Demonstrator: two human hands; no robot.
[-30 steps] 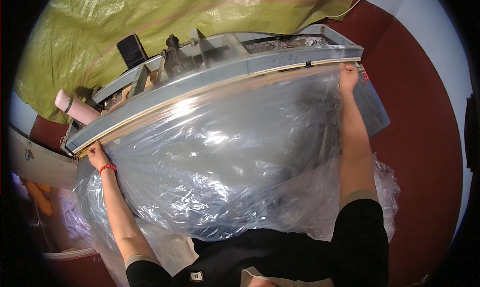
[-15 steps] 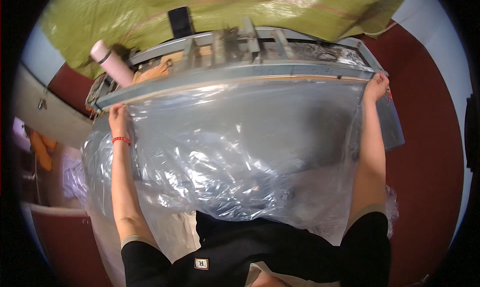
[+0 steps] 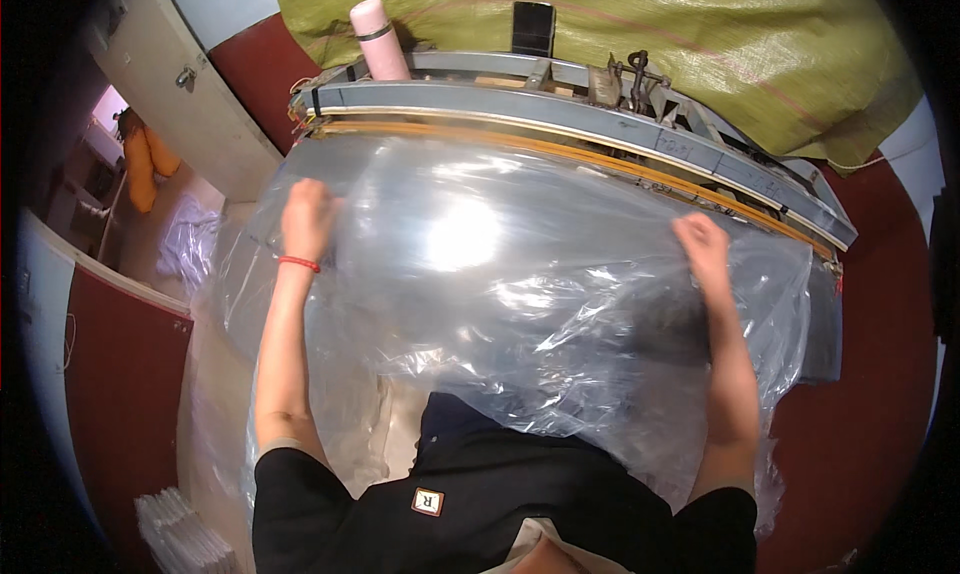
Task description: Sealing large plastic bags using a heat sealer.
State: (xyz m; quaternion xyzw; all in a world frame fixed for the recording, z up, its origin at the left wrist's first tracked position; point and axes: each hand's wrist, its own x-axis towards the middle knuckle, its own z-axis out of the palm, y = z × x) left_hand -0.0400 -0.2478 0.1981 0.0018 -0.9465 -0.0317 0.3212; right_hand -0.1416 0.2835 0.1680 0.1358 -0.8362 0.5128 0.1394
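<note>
A wide sheet of clear plastic film point(image 3: 560, 209) spreads over the grey work surface and droops toward my body in shiny wrinkles. My left hand point(image 3: 307, 219), wearing a red beaded bracelet, is closed on the film near its left side. Toward the right, my right hand point(image 3: 703, 242) pinches the film between thumb and curled fingers. Both hands are on the near side of a long grey metal bar point(image 3: 480, 104). Beneath that bar runs an orange strip point(image 3: 520, 142), with a gap between the two.
Behind the bar stand a pink bottle point(image 3: 380, 44) and a black phone point(image 3: 533, 29), against a yellow-green woven sheet point(image 3: 680, 24). A metal clamp-like part point(image 3: 637, 79) sits on the frame. Door point(image 3: 190, 84) at far left; folded clear plastic bundles point(image 3: 185, 534) lie low left.
Both hands have drawn back from the metal bar toward my body, bringing the film with them. A gap now shows between bar and orange strip. My view has turned left.
</note>
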